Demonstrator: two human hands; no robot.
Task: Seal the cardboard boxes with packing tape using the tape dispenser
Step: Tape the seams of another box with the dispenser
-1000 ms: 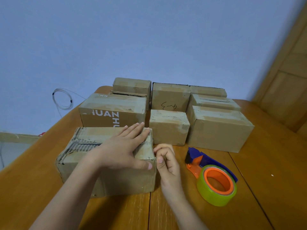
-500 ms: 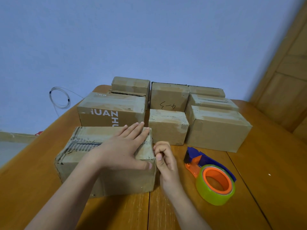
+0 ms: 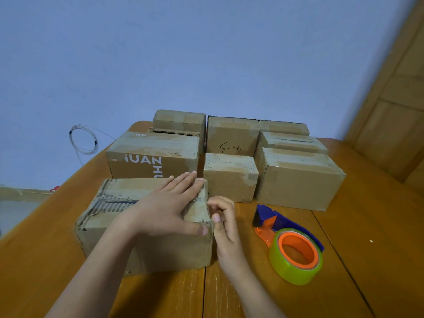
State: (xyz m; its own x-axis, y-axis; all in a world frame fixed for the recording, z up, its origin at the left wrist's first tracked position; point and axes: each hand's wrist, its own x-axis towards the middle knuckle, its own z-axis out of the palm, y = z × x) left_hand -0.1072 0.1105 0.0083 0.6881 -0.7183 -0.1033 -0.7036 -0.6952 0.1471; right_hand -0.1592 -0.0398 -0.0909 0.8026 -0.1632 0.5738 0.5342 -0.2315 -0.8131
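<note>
The fingers (image 3: 183, 187) of the left hand (image 3: 165, 207) are straight and lie flat on the top of the nearest box (image 3: 146, 249), pressing it near its right end, with the thumb stretched along the front top edge. The fingers (image 3: 220, 203) of the right hand (image 3: 226, 223) are curled, and the thumb and forefinger come together at the right top edge of the same box; they seem to pinch something thin there, but I cannot tell if it is a tape end or nothing. This box stands on the wooden surface (image 3: 367, 260) in front of the person, and the paper skin on the left part of its top is torn, so the ribbed layer shows.

The tape dispenser (image 3: 291, 244) lies on the surface just to the right of the right hand, not touching it. It has an orange and blue body and holds a roll of yellow-green tape with an orange core.

Behind the nearest box stand more cardboard boxes, close together in rows. The box with white letters (image 3: 151, 159) is directly behind it, a small box (image 3: 229, 180) stands to the right of that one, and a bigger box (image 3: 298, 180) is further right. Behind them a box with handwriting (image 3: 231, 138) faces the camera. Most of their tops look shiny with tape.

At the left, a coil of thin wire (image 3: 83, 140) hangs against the blue wall (image 3: 206, 53). A wooden panel (image 3: 394, 99) rises at the right.
</note>
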